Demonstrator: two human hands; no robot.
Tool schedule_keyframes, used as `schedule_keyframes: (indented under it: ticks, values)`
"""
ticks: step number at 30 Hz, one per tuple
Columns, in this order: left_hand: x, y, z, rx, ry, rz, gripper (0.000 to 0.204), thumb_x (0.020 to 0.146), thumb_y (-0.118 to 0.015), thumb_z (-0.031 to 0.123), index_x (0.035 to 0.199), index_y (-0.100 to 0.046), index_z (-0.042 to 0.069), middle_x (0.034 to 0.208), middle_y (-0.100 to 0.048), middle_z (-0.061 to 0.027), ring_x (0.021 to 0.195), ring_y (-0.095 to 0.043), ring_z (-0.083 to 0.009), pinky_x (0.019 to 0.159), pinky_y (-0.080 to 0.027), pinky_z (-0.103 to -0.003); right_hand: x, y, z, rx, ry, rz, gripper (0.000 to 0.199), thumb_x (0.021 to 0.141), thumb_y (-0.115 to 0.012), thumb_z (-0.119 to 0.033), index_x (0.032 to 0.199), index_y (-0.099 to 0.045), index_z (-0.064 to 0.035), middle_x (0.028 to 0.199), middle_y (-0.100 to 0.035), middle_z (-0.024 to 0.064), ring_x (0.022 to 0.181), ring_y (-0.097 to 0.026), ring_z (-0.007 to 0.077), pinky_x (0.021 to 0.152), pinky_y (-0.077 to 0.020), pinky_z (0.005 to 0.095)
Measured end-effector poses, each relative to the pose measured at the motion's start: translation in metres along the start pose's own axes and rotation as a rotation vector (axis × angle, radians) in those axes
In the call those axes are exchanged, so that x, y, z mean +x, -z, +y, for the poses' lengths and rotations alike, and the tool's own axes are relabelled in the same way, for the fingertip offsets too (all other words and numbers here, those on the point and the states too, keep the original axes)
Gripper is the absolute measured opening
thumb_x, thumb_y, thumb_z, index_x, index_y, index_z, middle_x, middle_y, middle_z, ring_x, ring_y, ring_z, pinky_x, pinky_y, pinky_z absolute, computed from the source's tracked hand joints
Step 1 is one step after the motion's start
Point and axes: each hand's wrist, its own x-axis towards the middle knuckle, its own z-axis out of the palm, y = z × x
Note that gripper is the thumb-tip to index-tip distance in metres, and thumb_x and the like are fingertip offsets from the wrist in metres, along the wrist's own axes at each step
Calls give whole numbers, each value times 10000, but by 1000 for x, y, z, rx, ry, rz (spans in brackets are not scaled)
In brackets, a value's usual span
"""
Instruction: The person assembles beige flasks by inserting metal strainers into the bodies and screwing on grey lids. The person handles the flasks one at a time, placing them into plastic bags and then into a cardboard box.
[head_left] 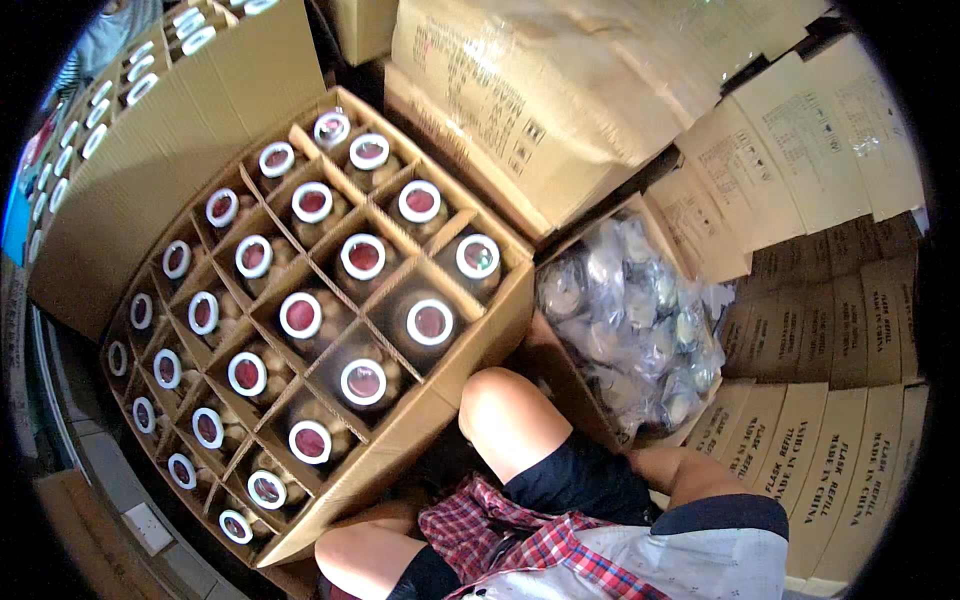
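Note:
Neither of my hands shows. My right arm (690,474) comes from a short sleeve at the lower right, and its lower end is lost from sight beside my dark shorts. Nearest to that arm is an open carton (572,372) filled with rounded, silvery things in clear plastic wrap (655,300). In front of my knees, to the left, stands a large divided carton (400,440). Its cardboard compartments hold several jar-like vessels (301,315), upright, with white ring rims and dark red centres. One vessel at its right corner (477,257) has a greenish glint instead.
A raised carton flap (190,150) parts the divided carton from another filled one (140,68) at far left. A big closed carton (560,100) under plastic stands ahead. Stacked brown cartons (820,450) line the right. A white wall socket (148,528) is at lower left.

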Motion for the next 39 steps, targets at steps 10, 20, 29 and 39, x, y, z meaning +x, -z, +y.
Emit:
schedule_keyframes:
  ticks: [10,20,29,39]
  values:
    - [-43,-1,-43,-92,-98,162,467,834,-636,249,1192,-533,-34,1163,-568,-191,1039,-543,-283,875,-465,-384,40,-42,-6,-39,160,-103,396,942,-508,-296,1238,-572,-41,1248,-580,119,1114,-531,234,971,-404,343]
    - [-52,-27,-31,-150,-42,219,392,853,-630,215,1148,-571,-37,1102,-611,-172,981,-573,-251,837,-482,-363,42,-44,19,-76,141,-118,381,946,-499,-279,1220,-577,-26,1222,-594,115,1085,-547,231,950,-420,341]
    - [-70,2,-22,-81,-169,281,328,870,-626,184,1109,-605,-40,1047,-650,-155,928,-600,-223,802,-497,-344,57,-88,-5,-46,209,-231,369,950,-490,-264,1205,-582,-13,1200,-606,112,1058,-562,229,931,-435,339]
    - [-32,166,37,-529,-587,692,263,902,-617,218,1047,-629,-1,888,-662,-81,788,-615,-140,674,-502,-278,105,30,-88,-488,892,-130,357,955,-480,-247,1187,-587,2,1175,-620,109,1028,-579,227,910,-451,337]
